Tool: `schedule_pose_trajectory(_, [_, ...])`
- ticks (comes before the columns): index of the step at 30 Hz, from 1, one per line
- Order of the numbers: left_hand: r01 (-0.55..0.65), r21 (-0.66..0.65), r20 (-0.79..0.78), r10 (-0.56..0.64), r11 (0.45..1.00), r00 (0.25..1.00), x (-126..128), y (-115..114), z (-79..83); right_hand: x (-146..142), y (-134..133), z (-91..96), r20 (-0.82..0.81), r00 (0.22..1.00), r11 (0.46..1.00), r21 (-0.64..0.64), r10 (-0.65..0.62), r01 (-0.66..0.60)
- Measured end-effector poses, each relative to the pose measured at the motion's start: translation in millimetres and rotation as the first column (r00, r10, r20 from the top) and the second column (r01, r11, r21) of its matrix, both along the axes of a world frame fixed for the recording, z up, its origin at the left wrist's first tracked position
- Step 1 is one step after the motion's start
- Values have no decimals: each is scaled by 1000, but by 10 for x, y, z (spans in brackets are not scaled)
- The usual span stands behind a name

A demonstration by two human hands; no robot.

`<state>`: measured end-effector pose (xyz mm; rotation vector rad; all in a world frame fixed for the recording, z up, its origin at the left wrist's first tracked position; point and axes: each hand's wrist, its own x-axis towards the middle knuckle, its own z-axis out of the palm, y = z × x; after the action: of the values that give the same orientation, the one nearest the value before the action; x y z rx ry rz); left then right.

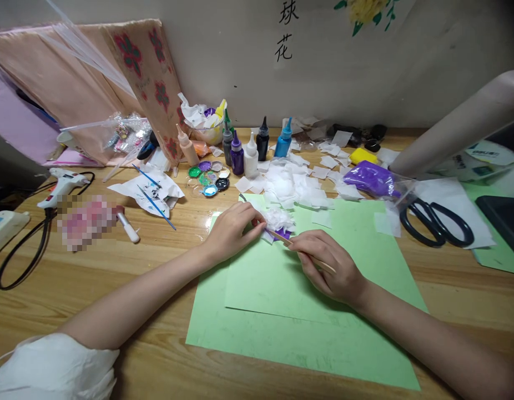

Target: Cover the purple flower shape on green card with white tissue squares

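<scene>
My right hand is closed round a thin wooden stick, which points left toward my other hand. Bent and pressed together, the fingers of my left hand meet at the stick's far tip; whatever they pinch is hidden. Right beside those fingertips lies a bunch of ruffled white paper pieces with a purple base showing under it. Both hands are over green paper sheets. Behind them is a heap of small white paper squares.
Several paint bottles stand behind a paint palette. Blue brushes lie on stained tissue at left, near a glue gun. Black-handled scissors and a purple clay packet are at right. A grey lamp arm slants overhead.
</scene>
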<state>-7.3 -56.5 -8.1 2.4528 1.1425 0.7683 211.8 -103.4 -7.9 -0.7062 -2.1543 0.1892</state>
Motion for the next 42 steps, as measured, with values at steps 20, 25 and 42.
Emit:
schedule_pose_trajectory(20, [-319, -80, -11, 319, 944, 948, -25, 31, 29, 29, -21, -72, -209, 975, 986, -162, -72, 39])
schedule_pose_trajectory(25, [-411, -31, -100, 406, 911, 908, -43, 46, 21, 45, -31, -66, -242, 969, 993, -115, -48, 21])
schedule_pose_trajectory(42, [-459, -105, -151, 443, 882, 884, -5, 192, -33, 27, -5, -38, -327, 939, 983, -175, -109, 53])
